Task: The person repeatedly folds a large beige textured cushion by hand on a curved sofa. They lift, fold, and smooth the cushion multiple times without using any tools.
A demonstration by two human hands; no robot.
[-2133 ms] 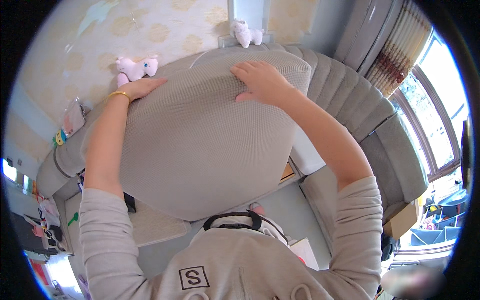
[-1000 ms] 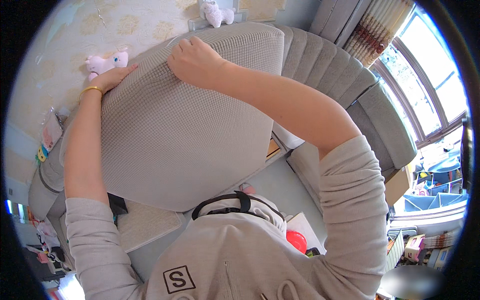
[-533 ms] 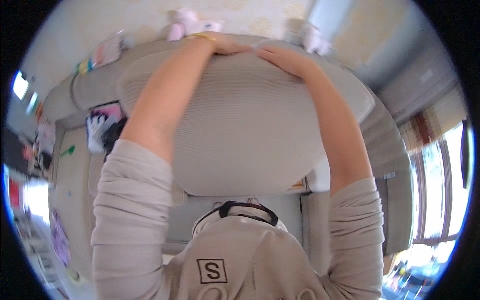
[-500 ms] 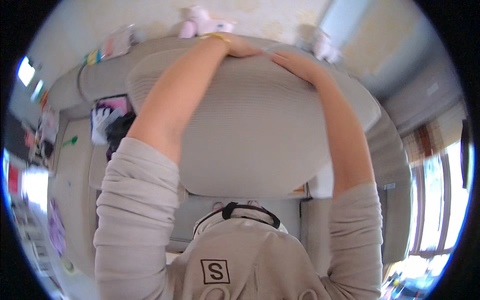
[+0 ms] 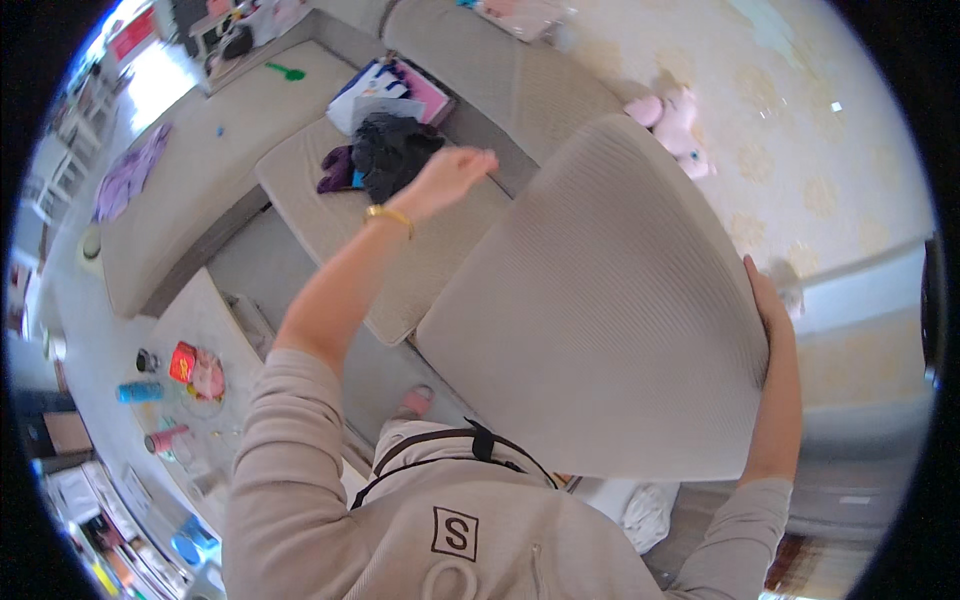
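Observation:
A large grey-beige ribbed sofa cushion stands tilted up in front of me. My right hand is wrapped round its far right edge, with part of the fingers hidden behind it. My left hand is in the air to the left of the cushion and holds nothing; its fingers look loosely stretched, a little blurred. Beyond that hand, a black plastic bag lies on a flat seat cushion, beside a dark purple cloth item and a white-and-pink flat package.
A pink plush toy sits on the sofa back by the wall. To the left are a green scoop-like item, purple cloth and a table with a blue bottle and a red box. White cloth lies below the cushion.
My view has turned left. My left hand has let go of the cushion's top edge and moved left of it. My right hand stays on the cushion, which now appears turned and tilted.

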